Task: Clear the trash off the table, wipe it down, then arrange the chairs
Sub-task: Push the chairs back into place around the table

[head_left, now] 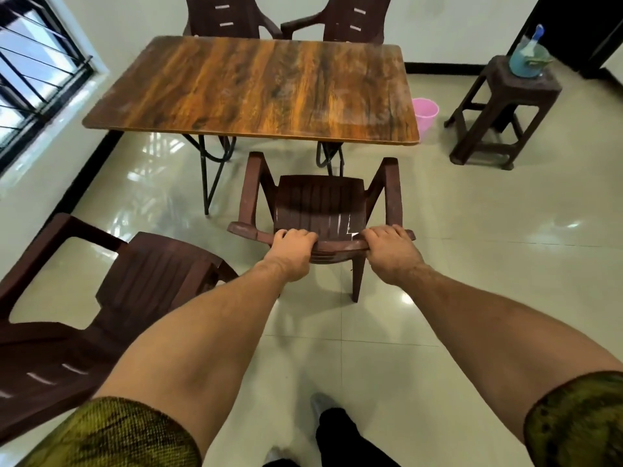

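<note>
Beside table (249, 85), pink bin (426, 112); both hands' (293, 242) (387, 244) grip clasps chair back (337, 246).

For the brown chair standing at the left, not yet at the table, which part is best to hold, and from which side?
Grip the top rail of the backrest on the left chair, coming from behind it, as both hands do on the chair at the table: left hand, right hand. The rail is a wide, curved edge facing the person, and the armrests lie farther forward.
</note>
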### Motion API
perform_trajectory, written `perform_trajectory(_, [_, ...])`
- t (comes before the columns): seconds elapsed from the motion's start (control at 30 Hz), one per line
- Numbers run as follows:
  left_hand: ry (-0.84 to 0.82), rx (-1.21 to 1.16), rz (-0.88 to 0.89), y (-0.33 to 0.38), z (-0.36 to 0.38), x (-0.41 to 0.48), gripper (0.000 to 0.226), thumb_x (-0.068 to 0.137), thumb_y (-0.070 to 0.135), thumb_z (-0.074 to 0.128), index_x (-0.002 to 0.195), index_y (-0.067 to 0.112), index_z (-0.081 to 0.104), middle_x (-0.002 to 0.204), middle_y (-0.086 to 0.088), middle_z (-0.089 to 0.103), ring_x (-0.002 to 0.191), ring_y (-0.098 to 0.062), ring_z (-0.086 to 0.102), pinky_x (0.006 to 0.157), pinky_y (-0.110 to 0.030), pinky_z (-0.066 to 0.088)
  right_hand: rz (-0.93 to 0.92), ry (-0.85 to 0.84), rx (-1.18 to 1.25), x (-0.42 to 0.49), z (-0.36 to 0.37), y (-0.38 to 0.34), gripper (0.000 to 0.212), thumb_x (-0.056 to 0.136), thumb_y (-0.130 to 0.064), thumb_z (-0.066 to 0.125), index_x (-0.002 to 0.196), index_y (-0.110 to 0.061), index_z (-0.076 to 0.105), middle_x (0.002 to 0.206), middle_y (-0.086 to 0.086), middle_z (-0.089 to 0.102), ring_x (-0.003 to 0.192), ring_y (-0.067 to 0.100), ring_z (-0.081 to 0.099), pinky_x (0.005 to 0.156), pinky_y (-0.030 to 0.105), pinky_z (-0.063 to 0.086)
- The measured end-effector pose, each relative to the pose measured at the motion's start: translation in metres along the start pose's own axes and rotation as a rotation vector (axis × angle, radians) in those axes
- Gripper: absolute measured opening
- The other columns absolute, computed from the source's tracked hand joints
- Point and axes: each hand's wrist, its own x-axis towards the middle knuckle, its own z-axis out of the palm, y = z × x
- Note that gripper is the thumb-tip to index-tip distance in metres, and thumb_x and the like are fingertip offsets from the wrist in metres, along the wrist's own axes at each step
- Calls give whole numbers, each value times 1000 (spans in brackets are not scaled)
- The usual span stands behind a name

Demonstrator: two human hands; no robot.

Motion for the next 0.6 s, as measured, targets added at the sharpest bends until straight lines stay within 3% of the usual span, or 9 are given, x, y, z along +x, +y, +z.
perform_trajectory(0.1, [60, -36, 47, -10, -1, -20, 78, 85, 20, 55, 157, 19, 25, 159, -3, 32, 150, -24, 22, 125, -51, 5, -65, 2, -6, -5, -13, -15, 74, 96, -48, 50, 157, -19, 20, 166, 2, 17, 153, 20, 8, 125, 48, 1])
perform_trajectory(0.17, [131, -15, 67, -31, -4, -42, 80, 87, 32, 55, 159, 18, 20, 164, -3, 22, 153, -23, 12, 125, -52, 1, -107, 76, 26, -11, -21, -49, 80, 95, -54, 48, 158, -18, 17, 167, 2, 11, 154, 19, 2, 125, 48, 0])
perform_trajectory(0.33, [216, 70, 39, -109, -6, -93, 81, 91, 47, 52, 159, 16, 18, 166, -5, 17, 155, -25, 7, 125, -52, 4, -169, 175, 99, -19, -18, -159, 73, 97, -55, 41, 157, -17, 23, 167, 5, 14, 154, 20, 4, 125, 46, 0])
perform_trajectory(0.6, [11, 171, -111, -298, 25, -245, 75, 94, 54, 50, 155, 15, 29, 161, -10, 27, 152, -28, 14, 123, -52, 12, -145, 127, 296, -73, 37, -400, 67, 99, -55, 40, 154, -18, 32, 164, 3, 22, 153, 19, 11, 124, 44, 3])
